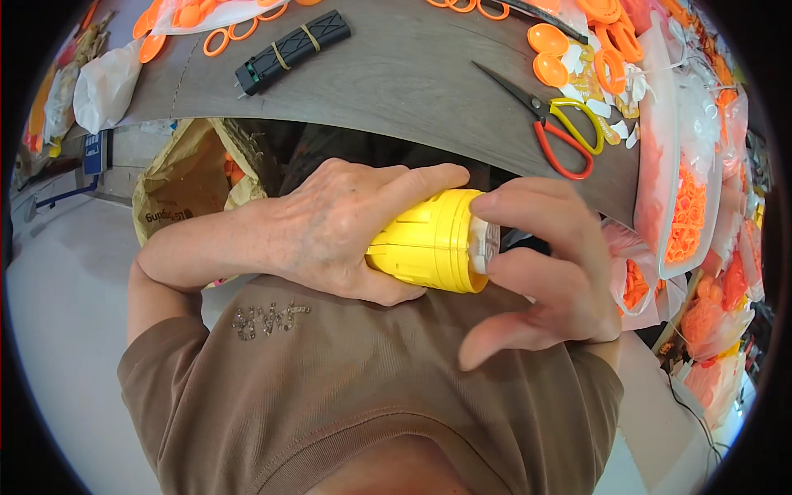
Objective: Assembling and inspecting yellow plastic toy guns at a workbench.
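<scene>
My left hand (338, 223) is wrapped round a yellow ribbed plastic cylinder (433, 239), which lies on its side in front of my chest. From the cylinder's right end shows a whitish, see-through piece (483, 239). Around that end hovers my right hand (549, 268), fingers curved and spread apart. Its index fingertip is at the rim; whether it presses there I cannot tell. The palm side of my left hand is hidden.
Scissors (536, 107) with red and yellow handles lie on the grey table (412, 74), near a black rubber-banded tool (293, 54). Orange plastic parts (549, 54) lie at the back. A brown paper bag (177, 177) stands left; a bin (672, 148) with orange pieces stands right.
</scene>
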The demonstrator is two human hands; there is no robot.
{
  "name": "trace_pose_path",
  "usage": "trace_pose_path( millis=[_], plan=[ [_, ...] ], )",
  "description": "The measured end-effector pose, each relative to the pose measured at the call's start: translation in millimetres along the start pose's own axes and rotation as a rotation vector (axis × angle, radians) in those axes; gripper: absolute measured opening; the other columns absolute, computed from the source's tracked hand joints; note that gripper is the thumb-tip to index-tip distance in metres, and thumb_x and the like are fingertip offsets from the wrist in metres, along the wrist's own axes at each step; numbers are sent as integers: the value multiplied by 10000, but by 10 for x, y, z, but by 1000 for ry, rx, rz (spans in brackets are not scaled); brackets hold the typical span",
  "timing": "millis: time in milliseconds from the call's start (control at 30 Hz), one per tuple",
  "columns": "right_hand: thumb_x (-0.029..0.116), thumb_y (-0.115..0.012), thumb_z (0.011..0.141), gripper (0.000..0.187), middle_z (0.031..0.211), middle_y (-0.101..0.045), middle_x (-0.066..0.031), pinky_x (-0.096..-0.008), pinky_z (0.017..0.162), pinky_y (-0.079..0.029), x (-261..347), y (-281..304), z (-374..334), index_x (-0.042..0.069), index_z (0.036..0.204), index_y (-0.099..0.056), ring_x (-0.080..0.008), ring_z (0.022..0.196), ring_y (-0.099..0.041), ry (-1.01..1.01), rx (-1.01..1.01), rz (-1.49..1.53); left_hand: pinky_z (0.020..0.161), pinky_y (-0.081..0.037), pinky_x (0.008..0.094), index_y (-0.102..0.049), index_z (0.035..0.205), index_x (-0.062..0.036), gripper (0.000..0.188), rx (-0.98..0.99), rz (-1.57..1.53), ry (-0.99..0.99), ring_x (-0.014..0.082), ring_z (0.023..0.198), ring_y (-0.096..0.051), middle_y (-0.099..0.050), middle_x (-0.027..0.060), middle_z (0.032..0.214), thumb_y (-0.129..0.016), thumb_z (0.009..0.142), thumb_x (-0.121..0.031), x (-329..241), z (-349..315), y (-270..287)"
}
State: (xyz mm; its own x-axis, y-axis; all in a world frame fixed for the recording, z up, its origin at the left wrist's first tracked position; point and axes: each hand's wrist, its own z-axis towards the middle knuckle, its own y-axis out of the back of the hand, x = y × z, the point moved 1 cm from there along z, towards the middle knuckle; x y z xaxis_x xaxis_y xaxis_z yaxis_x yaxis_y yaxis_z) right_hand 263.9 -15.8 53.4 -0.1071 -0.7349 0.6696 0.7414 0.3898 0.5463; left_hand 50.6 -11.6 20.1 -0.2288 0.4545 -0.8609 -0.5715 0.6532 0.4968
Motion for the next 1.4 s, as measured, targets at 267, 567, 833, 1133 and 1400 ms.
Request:
trace_pose_path(
  millis=[267, 567, 833, 1133, 1400],
  plan=[
    [172, -768, 706, 367, 1135, -504, -268, -366, 758, -471, 74, -204, 8, 4, 884, -495, -318, 930, -558, -142, -122, -114, 668, -503, 402, -270, 1344, 10, 893, -63, -1, 68, 357, 815, -614, -589, 205, 991, -744, 638, -262, 22, -48, -24],
    [-89, -612, 732, 215, 1161, -455, -262, -335, 853, -418, 51, -390, 13, -15, 879, -474, -268, 1018, -505, -228, -169, 151, 627, -500, 322, -311, 1341, 9, 887, -161, -7, 185, 278, 730, -632, -620, 127, 878, -769, 620, -233, -10, -126, -66],
    [-94, -599, 733, 217, 1166, -443, -248, -344, 875, -400, 44, -420, 40, 2, 860, -452, -281, 1053, -483, -249, -126, 188, 614, -494, 320, -386, 1280, 42, 806, -286, 24, 105, 266, 719, -628, -612, 131, 860, -744, 591, -175, 20, -193, -121],
    [-49, -566, 741, 322, 1300, -357, -270, -403, 1001, -310, -88, -482, 40, 16, 1020, -418, -313, 1204, -395, -236, -146, 319, 582, -501, 380, -372, 1250, 31, 763, -302, 95, 137, 326, 714, -608, -578, 177, 847, -735, 630, -225, -15, -203, -133],
    [103, -695, 702, 583, 1144, -476, -220, -369, 835, -440, -105, -426, 89, -33, 1203, -431, -331, 1015, -508, -305, 37, 62, 585, -507, 384, -432, 1194, 46, 711, -343, 107, 106, 332, 723, -615, -591, 194, 870, -743, 623, -242, 14, -203, -180]
  ],
)
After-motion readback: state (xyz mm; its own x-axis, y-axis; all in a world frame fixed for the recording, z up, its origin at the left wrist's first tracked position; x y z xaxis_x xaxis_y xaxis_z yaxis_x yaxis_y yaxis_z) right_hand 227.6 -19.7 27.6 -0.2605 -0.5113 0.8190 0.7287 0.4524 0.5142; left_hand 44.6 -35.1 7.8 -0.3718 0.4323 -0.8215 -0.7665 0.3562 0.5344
